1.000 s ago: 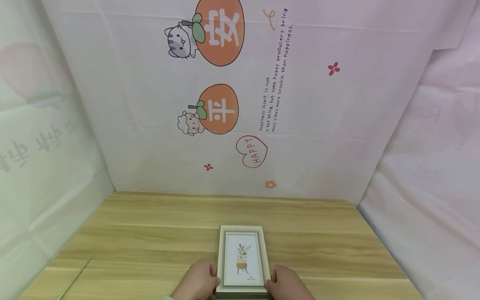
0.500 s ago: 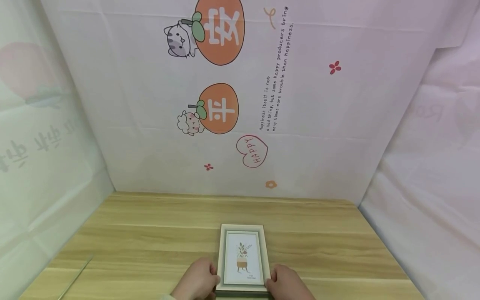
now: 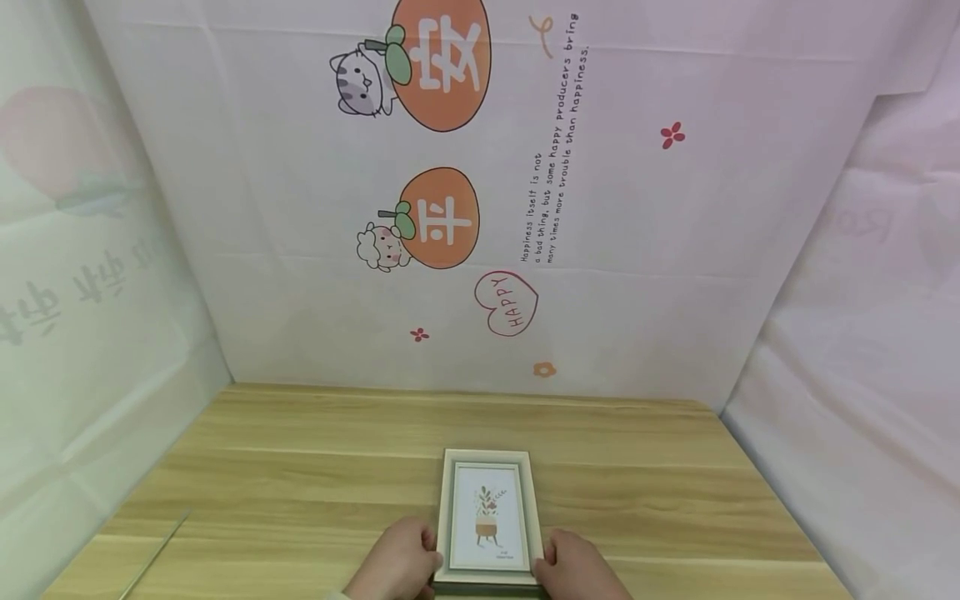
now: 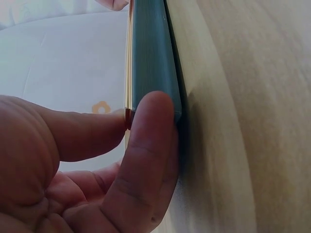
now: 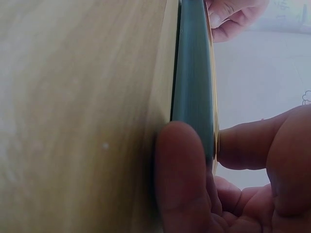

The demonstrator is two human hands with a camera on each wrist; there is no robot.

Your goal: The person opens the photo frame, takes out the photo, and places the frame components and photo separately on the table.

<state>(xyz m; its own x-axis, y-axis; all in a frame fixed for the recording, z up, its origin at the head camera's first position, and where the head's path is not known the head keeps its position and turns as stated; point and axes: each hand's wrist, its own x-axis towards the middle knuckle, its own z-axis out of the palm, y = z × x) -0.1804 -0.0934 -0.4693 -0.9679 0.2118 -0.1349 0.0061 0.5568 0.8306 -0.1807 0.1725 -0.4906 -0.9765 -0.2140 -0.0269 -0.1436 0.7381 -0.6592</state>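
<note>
A picture frame [image 3: 487, 575] with a pale border, showing a potted plant print, lies face up close over the wooden table, between my two hands. At its near left corner my left hand [image 3: 399, 557] grips it. My right hand [image 3: 573, 567] holds the near right corner in the same way. In the left wrist view, the thumb presses the frame's pale front edge, and a finger [image 4: 153, 121] lies along its dark green side [image 4: 153, 53]. The right wrist view has a finger [image 5: 180, 165] on the green side and the thumb at the front edge.
A thin, pale green-edged strip [image 3: 153, 554] lies on the wooden table [image 3: 300, 467] at the left. Behind the table hangs a white printed cloth [image 3: 622, 317]; more white cloth stands to the left [image 3: 90, 350] and right [image 3: 840, 375].
Both hands keep their grip on the picture frame's near corners. The frame shows barely any shift, and the whole head view has drifted very slightly.
</note>
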